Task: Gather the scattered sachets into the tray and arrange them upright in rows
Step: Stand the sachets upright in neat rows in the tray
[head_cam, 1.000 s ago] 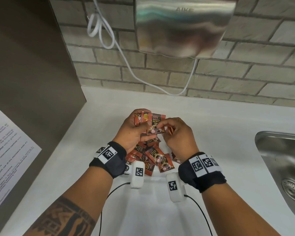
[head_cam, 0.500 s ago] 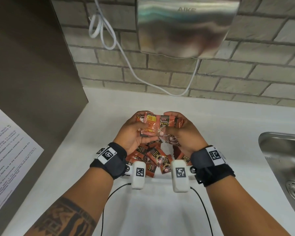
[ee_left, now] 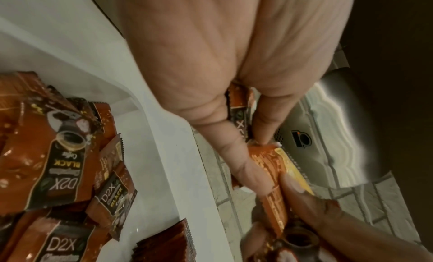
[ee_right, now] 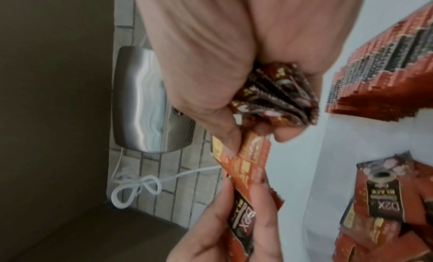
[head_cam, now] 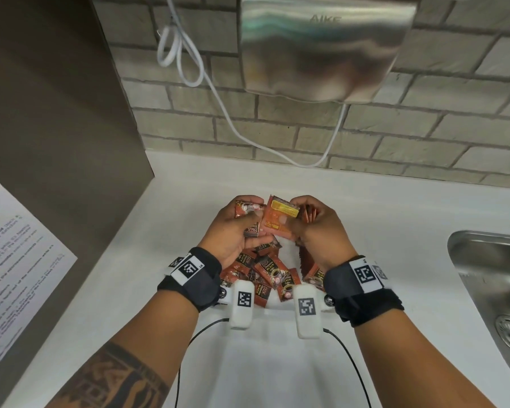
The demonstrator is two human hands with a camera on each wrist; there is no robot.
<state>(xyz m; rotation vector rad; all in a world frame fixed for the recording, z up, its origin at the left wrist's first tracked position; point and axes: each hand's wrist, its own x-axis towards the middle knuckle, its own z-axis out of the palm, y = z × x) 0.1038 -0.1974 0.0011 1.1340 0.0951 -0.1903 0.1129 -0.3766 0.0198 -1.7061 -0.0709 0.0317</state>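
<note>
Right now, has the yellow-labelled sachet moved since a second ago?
Yes. Against the sink rim, the yellow-labelled sachet has shifted slightly right, from the left hand to the gap between hands, where the right hand pinches it.

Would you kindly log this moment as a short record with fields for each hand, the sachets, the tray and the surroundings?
left hand: grips a few sachets and pinches one end of the orange sachet
right hand: holds a stack of sachets edge-on and pinches the orange sachet's other end
loose sachets: heaped flat in the tray, below the hands
row: sachets upright, packed together, at the tray's right side
tray: white, on the counter
surroundings: sink at right; hand dryer on the brick wall
</note>
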